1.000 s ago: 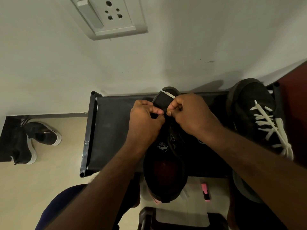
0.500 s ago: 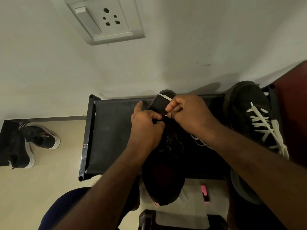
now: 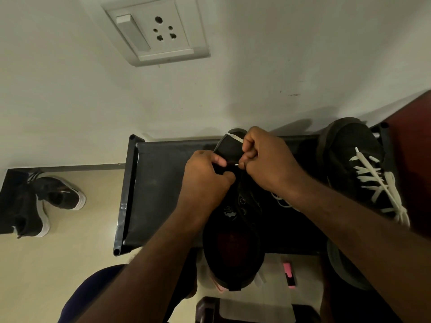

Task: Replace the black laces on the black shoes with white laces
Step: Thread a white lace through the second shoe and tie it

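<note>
A black shoe [image 3: 233, 243] lies on the black rack top [image 3: 161, 187], toe toward the wall. My left hand [image 3: 205, 176] grips the shoe's upper near the eyelets. My right hand [image 3: 268, 159] pinches a white lace [image 3: 234, 137]; its tip pokes out between the two hands, and a loop of it lies under my right wrist. A second black shoe [image 3: 349, 164] with white lacing [image 3: 377, 180] stands at the right end of the rack.
The rack stands against a white wall with a switch and socket plate [image 3: 158, 31] above. Two dark sneakers with white soles [image 3: 44, 201] sit on the floor at left. A pink item [image 3: 289, 273] lies on a lower level.
My right hand has moved up and toward the wall with the lace, opening a small gap between the hands where the lace tip shows. The left hand stays on the shoe.
</note>
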A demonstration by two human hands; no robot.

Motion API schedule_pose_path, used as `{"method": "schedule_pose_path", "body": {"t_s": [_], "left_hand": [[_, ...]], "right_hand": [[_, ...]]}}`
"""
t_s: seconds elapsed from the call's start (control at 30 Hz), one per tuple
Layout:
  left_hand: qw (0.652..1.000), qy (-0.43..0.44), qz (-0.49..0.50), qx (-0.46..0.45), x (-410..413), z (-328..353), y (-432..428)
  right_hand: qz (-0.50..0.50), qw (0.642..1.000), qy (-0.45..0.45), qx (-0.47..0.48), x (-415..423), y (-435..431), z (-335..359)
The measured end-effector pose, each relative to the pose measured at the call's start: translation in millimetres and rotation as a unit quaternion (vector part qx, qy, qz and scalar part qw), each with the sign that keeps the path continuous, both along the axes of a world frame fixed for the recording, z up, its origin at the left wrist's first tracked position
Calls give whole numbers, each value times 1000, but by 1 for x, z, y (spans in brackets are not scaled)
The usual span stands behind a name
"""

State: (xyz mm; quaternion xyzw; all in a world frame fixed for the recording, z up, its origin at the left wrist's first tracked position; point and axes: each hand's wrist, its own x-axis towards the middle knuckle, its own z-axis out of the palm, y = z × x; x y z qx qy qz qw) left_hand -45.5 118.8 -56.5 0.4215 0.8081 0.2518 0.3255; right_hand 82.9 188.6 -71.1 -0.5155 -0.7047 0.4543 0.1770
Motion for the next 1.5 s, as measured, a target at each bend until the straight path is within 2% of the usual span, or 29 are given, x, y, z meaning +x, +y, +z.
{"method": "schedule_pose_path", "body": {"t_s": [0.13, 0.3, 0.47, 0.63, 1.0, 1.17, 1.3, 1.5], "left_hand": [[996, 80, -38, 15, -1, -8, 7], [991, 117, -54, 44, -2, -13, 9], [992, 97, -47, 64, -8, -17, 9], [995, 57, -29, 71, -9, -16, 9], [996, 45, -7, 72, -10, -14, 10], [997, 25, -13, 65, -15, -12, 8], [999, -26, -32, 26, -23, -5, 13], [994, 1, -103, -22, -27, 4, 16]], "right_hand": [[-50, 997, 30, -49, -1, 1, -5], [-77, 990, 63, -98, 0, 0, -5], [-75, 990, 85, -82, -1, -4, -6], [9, 998, 3, 58, -1, -8, -3], [103, 983, -137, 71, -8, -1, 11], [119, 989, -82, 43, -3, 4, 10], [110, 993, -33, 40, 6, 2, 3], [124, 990, -50, 53, 5, -1, 2]]}}
